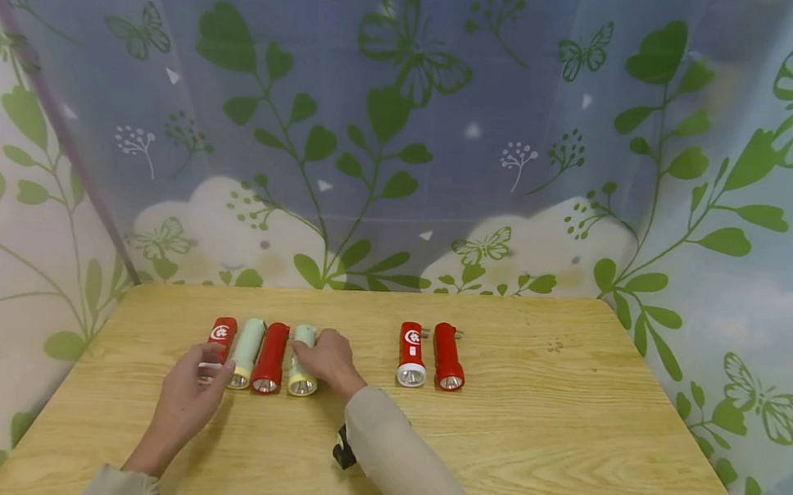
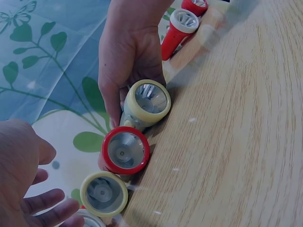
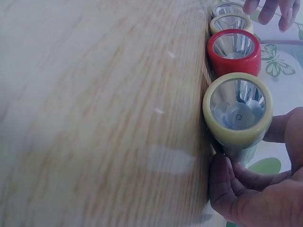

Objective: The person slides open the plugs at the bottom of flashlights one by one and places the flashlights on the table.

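My right hand grips a pale green flashlight with a cream rim, thumb on one side and fingers on the other in the right wrist view. Just left of it lies a red flashlight, then another pale green flashlight. At the row's left end is a red flashlight with a white rim, partly hidden behind my left hand. That hand hovers with loosely spread fingers; in the left wrist view nothing sits between them. All the lenses point toward me.
Farther right on the wooden table lie a white-rimmed red flashlight and an all-red flashlight, slightly apart. A patterned curtain hangs behind the table's back edge and along both sides.
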The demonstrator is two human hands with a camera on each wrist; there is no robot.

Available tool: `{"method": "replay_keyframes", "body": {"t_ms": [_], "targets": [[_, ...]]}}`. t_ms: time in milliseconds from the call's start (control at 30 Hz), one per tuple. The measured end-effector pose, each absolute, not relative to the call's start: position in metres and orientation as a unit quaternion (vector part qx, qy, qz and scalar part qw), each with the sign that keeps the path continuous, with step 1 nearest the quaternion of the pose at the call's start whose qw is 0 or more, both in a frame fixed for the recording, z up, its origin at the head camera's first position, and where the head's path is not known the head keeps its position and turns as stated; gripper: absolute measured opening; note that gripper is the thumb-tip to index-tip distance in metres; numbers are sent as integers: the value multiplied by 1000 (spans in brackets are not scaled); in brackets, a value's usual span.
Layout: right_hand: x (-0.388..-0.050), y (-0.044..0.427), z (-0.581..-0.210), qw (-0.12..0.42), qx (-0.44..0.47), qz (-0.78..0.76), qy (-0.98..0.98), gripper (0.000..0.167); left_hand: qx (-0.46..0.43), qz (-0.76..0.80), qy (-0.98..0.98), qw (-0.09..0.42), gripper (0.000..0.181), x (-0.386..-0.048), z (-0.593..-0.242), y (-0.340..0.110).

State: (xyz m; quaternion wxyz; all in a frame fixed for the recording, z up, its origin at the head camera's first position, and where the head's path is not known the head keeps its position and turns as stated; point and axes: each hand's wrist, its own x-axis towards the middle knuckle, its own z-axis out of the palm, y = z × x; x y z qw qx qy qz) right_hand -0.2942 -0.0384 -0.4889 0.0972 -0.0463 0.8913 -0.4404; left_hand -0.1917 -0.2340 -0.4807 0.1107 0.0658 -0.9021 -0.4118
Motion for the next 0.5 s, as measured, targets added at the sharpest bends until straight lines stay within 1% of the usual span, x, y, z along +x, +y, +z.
{"method": "replay_keyframes", "body": {"t_ms": [133, 367, 500], "targets": [[-294, -38, -491, 87, -46, -435, 895, 29, 63, -422, -898, 107, 42, -192, -483, -233], [-294, -41, -493, 70, -54, -420, 903, 31, 60, -428, -896, 104, 41, -191, -485, -231], [-292, -41, -492, 72, -58, -412, 907, 32, 57, -429, -895, 111, 40, -190, -484, -231]]}}
